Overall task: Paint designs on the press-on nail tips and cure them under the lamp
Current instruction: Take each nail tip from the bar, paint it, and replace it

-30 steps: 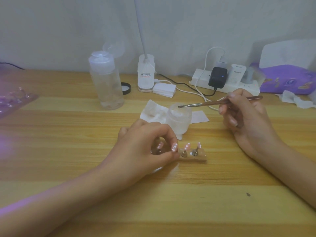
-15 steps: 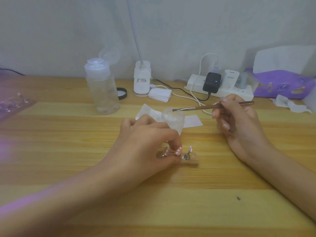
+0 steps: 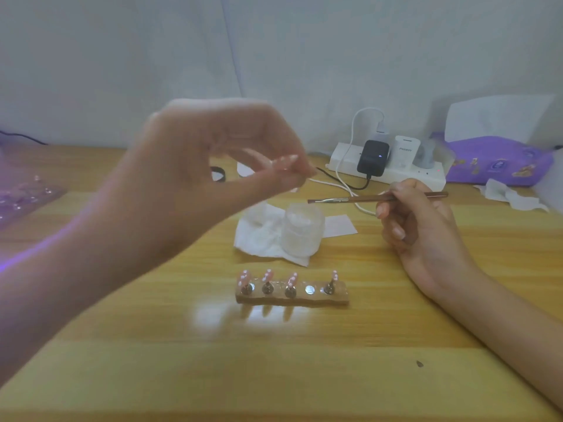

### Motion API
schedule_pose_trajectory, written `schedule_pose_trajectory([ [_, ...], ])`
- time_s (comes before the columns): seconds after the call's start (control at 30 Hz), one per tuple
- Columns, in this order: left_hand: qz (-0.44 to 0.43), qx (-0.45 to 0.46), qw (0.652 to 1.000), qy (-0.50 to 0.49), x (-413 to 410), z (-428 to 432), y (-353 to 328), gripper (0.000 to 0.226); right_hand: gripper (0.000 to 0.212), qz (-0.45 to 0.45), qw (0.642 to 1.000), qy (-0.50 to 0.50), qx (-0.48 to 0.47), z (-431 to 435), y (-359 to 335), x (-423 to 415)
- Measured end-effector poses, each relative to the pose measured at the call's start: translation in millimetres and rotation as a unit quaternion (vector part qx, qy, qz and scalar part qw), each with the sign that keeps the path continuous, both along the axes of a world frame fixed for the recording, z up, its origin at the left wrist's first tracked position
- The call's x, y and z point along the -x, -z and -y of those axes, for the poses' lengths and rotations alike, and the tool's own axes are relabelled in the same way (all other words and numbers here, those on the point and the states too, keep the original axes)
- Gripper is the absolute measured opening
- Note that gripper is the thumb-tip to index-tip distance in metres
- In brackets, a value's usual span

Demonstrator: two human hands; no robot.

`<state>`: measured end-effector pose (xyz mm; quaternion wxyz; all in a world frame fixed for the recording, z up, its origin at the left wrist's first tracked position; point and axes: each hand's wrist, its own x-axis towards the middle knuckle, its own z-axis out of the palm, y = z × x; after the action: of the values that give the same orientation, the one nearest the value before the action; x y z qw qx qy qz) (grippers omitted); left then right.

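Lifted tip [image 3: 285,161]: raised off the wooden holder [image 3: 292,300] since the earlier frame, now high above it; blurred, long axis roughly level, which end leads unclear.
Left hand [image 3: 213,172]: thumb and fingertips pinched on that tip.
Holder: four pink tips [image 3: 267,277] standing upright, fourth slot [image 3: 309,289] bare; judged picked out for painting.
Brush [image 3: 365,198]: gripped in curled fingers of right hand [image 3: 420,226], lying level, bristles pointing left toward the lifted tip.
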<state>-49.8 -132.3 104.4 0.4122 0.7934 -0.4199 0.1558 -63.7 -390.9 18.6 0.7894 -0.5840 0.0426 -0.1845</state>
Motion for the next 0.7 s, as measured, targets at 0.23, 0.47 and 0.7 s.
schedule_pose_trajectory([
  [0.23,-0.201,0.103,0.974,0.008,-47,12,48,0.019,0.018,0.006,1.0,-0.004,0.009,-2,-2,3],
  [0.47,-0.103,0.09,0.988,-0.077,-58,7,80,0.01,0.016,0.02,0.999,-0.008,0.035,-4,-3,3],
  [0.7,-0.081,0.074,0.993,-0.032,-55,10,88,0.01,0.018,0.047,0.996,-0.028,0.07,-8,-3,1],
])
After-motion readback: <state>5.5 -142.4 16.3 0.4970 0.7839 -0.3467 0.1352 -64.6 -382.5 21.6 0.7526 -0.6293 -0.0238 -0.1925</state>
